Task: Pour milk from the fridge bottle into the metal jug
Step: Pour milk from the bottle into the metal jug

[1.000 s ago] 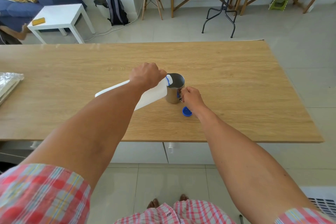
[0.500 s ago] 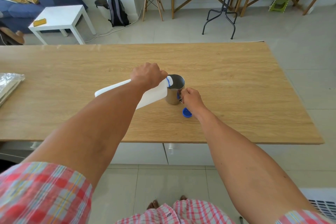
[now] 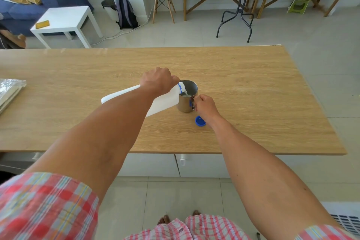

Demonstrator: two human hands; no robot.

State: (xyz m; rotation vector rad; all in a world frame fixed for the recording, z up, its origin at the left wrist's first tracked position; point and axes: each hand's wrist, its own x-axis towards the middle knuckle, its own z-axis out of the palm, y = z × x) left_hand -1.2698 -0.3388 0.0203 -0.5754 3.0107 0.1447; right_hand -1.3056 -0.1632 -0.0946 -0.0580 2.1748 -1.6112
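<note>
Mid-pour. My left hand is wrapped tight round the milk bottle, tipped near flat, its blue-ringed mouth over the rim of the metal jug. A thin white stream runs in; milk shows at the bottom, level looks low. My right hand is closed on the jug handle, steadying it upright on the wooden table. Next, I'd say: watch the level, then roll the bottle upright without dripping, and recap. Count: one bottle, one jug, one blue cap loose just beside my right wrist.
</note>
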